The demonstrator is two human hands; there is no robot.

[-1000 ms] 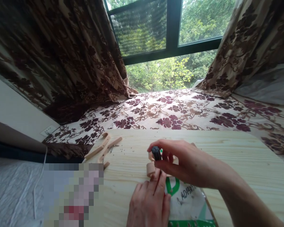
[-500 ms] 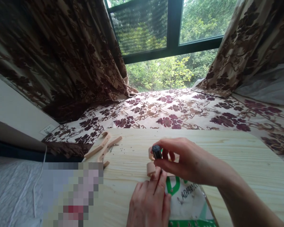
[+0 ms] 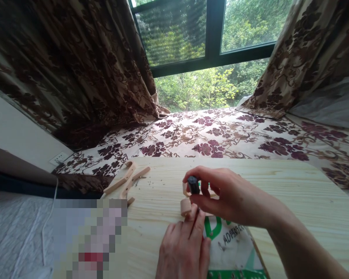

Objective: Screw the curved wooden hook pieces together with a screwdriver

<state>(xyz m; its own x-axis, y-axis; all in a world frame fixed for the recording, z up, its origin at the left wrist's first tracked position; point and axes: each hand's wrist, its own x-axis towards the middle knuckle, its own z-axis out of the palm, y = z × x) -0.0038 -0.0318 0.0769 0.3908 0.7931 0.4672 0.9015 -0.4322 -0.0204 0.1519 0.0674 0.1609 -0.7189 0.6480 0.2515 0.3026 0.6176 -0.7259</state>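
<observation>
The black, ridged tool handle (image 3: pixel 193 185) stands nearly upright above the pale wooden tabletop (image 3: pixel 293 193), its long axis running steeply down, with the blunt butt end up toward the viewer and the lower end pointing toward the left fingertips; its working tip is hidden. The right hand (image 3: pixel 231 197) grasps this handle between thumb and forefinger, the gap between them only as wide as the handle, while the other fingers curl behind it. The left hand (image 3: pixel 183 250) lies back-up below, its fingers stretched forward and its fingertips against a light-brown, curved wooden piece (image 3: pixel 185 207); whether they pinch it or merely press on it cannot be told. Just beyond sits a second light-brown, rounded wooden part (image 3: pixel 185 188), partly covered by the handle and right hand. A white-and-green printed sheet (image 3: pixel 235 252) with dark lettering lies to the right of the left hand, running up under the right wrist. Well apart, at the tabletop's far left corner, lie tan, hook-ended wooden strips (image 3: pixel 129 181), with small dark metal bits (image 3: pixel 151 183) scattered beside them. Beyond the tabletop spreads a cream cloth with purple flowers (image 3: pixel 221 133).
</observation>
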